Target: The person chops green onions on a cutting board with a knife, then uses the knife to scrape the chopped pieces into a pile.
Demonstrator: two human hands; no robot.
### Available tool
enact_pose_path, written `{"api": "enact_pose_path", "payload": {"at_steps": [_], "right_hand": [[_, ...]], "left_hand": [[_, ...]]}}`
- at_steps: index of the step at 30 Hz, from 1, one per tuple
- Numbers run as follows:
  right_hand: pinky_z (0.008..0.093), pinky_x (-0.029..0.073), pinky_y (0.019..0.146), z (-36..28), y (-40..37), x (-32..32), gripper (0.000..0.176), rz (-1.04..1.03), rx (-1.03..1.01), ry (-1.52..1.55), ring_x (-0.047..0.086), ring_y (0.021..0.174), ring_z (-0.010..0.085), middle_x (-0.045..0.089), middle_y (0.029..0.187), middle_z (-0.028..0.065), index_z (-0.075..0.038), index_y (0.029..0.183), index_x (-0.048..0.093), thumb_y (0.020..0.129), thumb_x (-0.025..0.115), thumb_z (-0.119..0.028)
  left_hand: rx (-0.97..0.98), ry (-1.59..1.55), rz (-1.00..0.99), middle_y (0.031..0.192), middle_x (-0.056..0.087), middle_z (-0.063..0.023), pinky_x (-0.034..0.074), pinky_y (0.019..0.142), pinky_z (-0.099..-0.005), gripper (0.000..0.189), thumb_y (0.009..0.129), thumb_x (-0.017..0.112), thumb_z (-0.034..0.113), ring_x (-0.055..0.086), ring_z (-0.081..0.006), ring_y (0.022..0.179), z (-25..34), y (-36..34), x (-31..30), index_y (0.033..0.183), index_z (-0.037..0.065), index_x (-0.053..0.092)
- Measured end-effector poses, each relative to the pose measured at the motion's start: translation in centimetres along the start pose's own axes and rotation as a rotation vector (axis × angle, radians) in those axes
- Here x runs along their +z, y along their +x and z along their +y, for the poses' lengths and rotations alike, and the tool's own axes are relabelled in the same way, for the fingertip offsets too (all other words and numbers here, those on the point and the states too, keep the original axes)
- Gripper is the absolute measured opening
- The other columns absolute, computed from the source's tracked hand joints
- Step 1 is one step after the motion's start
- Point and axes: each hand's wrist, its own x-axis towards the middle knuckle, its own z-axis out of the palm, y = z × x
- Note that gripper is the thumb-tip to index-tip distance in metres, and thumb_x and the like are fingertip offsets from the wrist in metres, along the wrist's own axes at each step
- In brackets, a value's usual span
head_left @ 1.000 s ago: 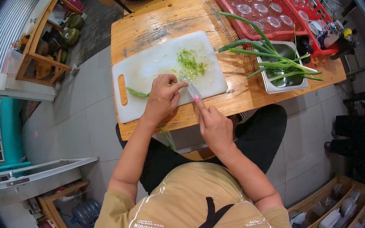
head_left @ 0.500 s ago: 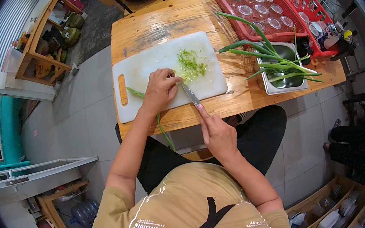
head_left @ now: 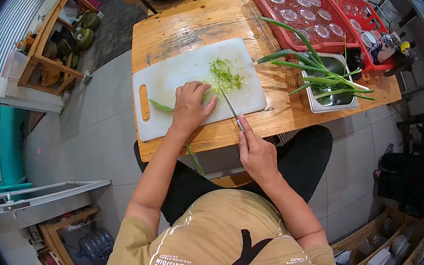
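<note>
Head view, straight down onto a white cutting board [head_left: 177, 73] on the wooden table [head_left: 182, 24]. Left hand [head_left: 191, 106] curled down over a green onion stalk [head_left: 161, 107], pinning it flat, probably to stop any rolling under the blade. Right hand [head_left: 256, 153] closed round the knife [head_left: 230, 104], forefinger along the spine for control, tip just beside the left fingers. Chopped bits [head_left: 225, 74] heaped just past the blade, clear of the cut. Whole green onions [head_left: 328, 75] parked across a steel tray [head_left: 324, 107] on the right, near at hand. Red crates [head_left: 306, 41] of glasses behind.
</note>
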Motion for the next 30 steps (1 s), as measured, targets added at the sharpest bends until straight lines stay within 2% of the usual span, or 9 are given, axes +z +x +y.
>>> {"api": "enact_pose_path", "payload": {"at_steps": [6,21,30], "right_hand": [[0.0496,0.056,0.062,0.2,0.7,0.4,0.050,0.030,0.001,-0.004,0.071,0.068,0.0406,0.073,0.081,0.0194,-0.020,0.158,0.058,0.108,0.065,-0.020],[0.0473,0.057,0.062,0.8,1.7,1.2,0.048,0.031,-0.066,-0.021,0.072,0.069,0.0367,0.074,0.082,0.0171,-0.021,0.156,0.060,0.108,0.065,-0.021],[0.0464,0.056,0.058,0.1,1.4,1.6,0.058,-0.086,-0.060,-0.251,0.071,0.063,0.0332,0.072,0.075,0.0143,-0.021,0.164,0.050,0.107,0.064,-0.019]], "left_hand": [[-0.014,-0.005,0.000,0.108,0.070,-0.0053,0.045,0.095,-0.0425,0.030,0.086,0.086,0.026,0.064,-0.0263,0.107,0.5,0.1,0.2,0.109,0.009,0.079],[-0.058,-0.001,0.007,0.106,0.070,-0.0048,0.046,0.092,-0.0427,0.020,0.088,0.084,0.022,0.064,-0.0261,0.105,0.5,0.5,0.8,0.104,0.011,0.081],[-0.090,-0.018,-0.020,0.105,0.071,-0.0081,0.049,0.090,-0.0434,0.017,0.090,0.082,0.020,0.066,-0.0294,0.104,0.8,0.5,0.8,0.103,0.009,0.080]]}}
